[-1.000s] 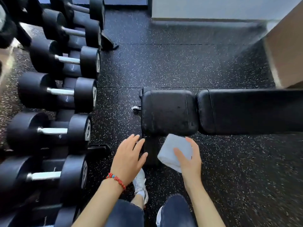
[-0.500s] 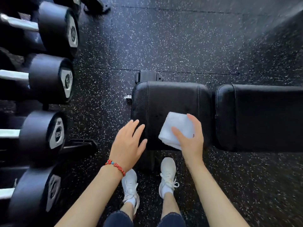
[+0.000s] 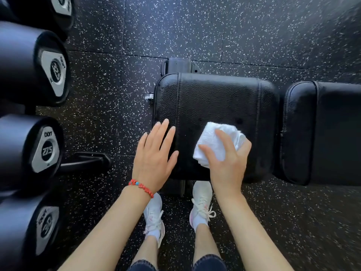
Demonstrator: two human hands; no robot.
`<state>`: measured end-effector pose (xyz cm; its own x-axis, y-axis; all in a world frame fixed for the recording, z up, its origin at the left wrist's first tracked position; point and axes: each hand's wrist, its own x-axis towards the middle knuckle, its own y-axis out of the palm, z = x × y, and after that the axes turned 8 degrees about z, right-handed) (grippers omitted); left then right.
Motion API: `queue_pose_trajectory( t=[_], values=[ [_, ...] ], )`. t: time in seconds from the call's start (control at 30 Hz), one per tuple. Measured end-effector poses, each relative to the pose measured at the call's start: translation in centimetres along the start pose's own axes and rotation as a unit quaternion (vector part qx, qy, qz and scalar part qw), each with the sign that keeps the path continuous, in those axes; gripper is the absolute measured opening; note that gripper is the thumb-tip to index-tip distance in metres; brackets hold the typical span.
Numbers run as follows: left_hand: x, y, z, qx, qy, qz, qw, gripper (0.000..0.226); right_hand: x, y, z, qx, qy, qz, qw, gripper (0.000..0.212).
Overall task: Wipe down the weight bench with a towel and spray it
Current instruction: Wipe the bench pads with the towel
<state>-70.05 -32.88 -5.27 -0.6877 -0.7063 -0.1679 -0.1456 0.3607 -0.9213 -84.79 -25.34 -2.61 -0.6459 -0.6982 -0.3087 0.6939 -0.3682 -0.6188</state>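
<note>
The black weight bench lies across the middle, its square seat pad [image 3: 214, 102] on the left and its longer back pad [image 3: 332, 130] running off the right edge. My right hand [image 3: 226, 165] presses a folded white towel [image 3: 218, 139] onto the near right part of the seat pad. My left hand [image 3: 154, 157] hovers flat with fingers spread at the seat pad's near left edge, holding nothing. A red bead bracelet sits on that wrist. No spray bottle is in view.
A rack of black dumbbells [image 3: 33, 65] fills the left side, its foot [image 3: 86, 163] jutting toward the bench. My white sneakers [image 3: 201, 202] stand at the bench's near edge on speckled black rubber flooring [image 3: 195, 26].
The view has closed in on the bench. My right hand carried the towel from beside the pad's near edge onto the seat pad. My left hand moved up to the pad's left edge.
</note>
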Motion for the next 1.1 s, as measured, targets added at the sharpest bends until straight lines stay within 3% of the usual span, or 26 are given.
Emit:
queue_pose_trajectory(
  t=[0.27,0.4,0.5,0.67,0.93,1.1],
  values=[
    [0.1,0.0,1.4,-0.016,0.000,-0.003,1.000,0.050,8.2,2.9,3.6,-0.189,-0.134,-0.077,0.970,0.036],
    [0.1,0.1,2.1,-0.017,0.024,0.002,1.000,0.051,4.6,3.7,1.5,-0.218,-0.162,-0.118,0.955,0.035],
    [0.1,0.0,2.5,-0.022,0.037,0.006,0.999,0.051,-0.6,3.9,-0.4,-0.264,-0.230,-0.126,0.928,0.040],
    [0.2,0.0,3.0,-0.025,0.060,0.010,0.998,0.051,-2.0,4.9,-1.6,-0.238,-0.171,-0.125,0.948,0.037],
    [0.3,0.1,2.9,-0.018,0.062,-0.005,0.998,0.051,8.5,5.5,4.0,-0.188,-0.154,-0.135,0.961,0.038],
    [0.4,0.1,2.4,0.003,0.054,-0.019,0.998,0.050,9.0,5.0,3.5,-0.175,-0.175,-0.108,0.963,0.041]
  ],
)
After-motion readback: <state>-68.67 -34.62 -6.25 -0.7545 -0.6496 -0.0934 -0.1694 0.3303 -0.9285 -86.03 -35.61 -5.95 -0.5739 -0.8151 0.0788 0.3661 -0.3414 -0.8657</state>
